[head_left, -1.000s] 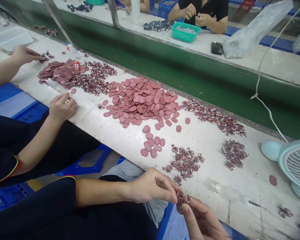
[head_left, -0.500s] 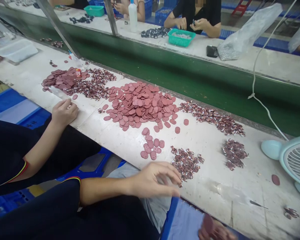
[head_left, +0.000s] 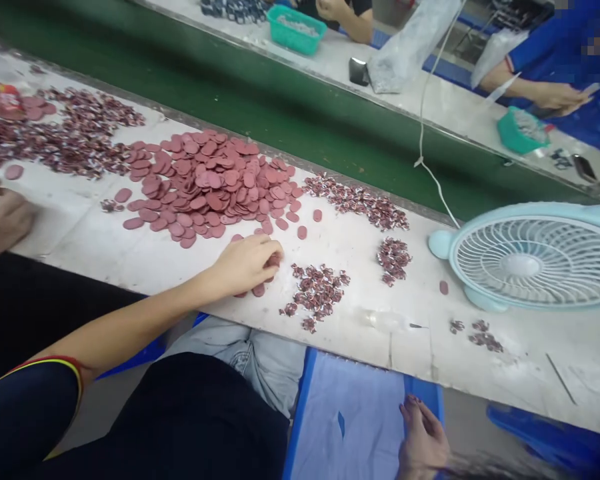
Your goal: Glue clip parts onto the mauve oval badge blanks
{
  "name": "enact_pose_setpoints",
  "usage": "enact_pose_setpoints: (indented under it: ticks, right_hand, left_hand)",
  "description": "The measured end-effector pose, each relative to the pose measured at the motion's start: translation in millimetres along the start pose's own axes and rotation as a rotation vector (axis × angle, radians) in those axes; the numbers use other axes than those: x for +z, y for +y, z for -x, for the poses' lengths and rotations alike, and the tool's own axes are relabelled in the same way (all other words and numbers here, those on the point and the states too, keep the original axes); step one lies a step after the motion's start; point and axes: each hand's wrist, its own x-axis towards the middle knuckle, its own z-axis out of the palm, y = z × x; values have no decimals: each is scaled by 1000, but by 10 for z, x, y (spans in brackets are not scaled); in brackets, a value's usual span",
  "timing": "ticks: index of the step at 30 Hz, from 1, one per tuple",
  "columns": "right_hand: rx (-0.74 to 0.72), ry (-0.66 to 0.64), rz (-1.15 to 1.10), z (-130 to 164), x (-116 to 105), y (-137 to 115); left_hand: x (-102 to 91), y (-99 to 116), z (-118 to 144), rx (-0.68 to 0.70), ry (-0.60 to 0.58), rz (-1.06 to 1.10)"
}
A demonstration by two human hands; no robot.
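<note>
My left hand (head_left: 250, 264) reaches over a small group of reddish-brown oval discs (head_left: 258, 290) near the table edge. Its fingers curl closed around an oval disc (head_left: 274, 260). Below the table edge, at lower right, is my right hand (head_left: 423, 437), fingertips pressed together; dark reddish bits show at the tips, too small to name. Beyond my left hand lies a large heap of the same discs (head_left: 215, 180). To its right sits a cluster of small brown-and-white pieces (head_left: 320, 293). A clear bottle with a needle tip (head_left: 385, 320) lies on its side farther right.
A light blue fan (head_left: 525, 260) stands on the table (head_left: 360, 360) at right, its white cord (head_left: 433, 177) crossing the green channel (head_left: 280, 133). A co-worker's hand (head_left: 3, 217) rests at left. Green baskets (head_left: 296, 32) stand on the opposite table. A blue-edged surface (head_left: 350, 407) lies below.
The view has swung to the right. My left hand has gone from open beside the small pieces to closed among the discs. The discs seen at my right hand earlier no longer show there.
</note>
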Motion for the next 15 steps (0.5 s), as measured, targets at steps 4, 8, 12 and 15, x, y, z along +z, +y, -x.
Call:
enact_pose_setpoints:
  ticks: [4,8,12,15]
  right_hand:
    - [24,-10,201,-275,98,217]
    - [-68,-74,334,-383,267,202]
    - [-161,-88,374,-413,335,160]
    - [-176,-91,371,-423,341,167]
  left_hand:
    - [-108,27,90,-18,-2,308]
    - [-186,80,297,-103,-61,799]
    - [-198,89,461,-107,4,1006]
    - [-174,57,533,-130,9,1103]
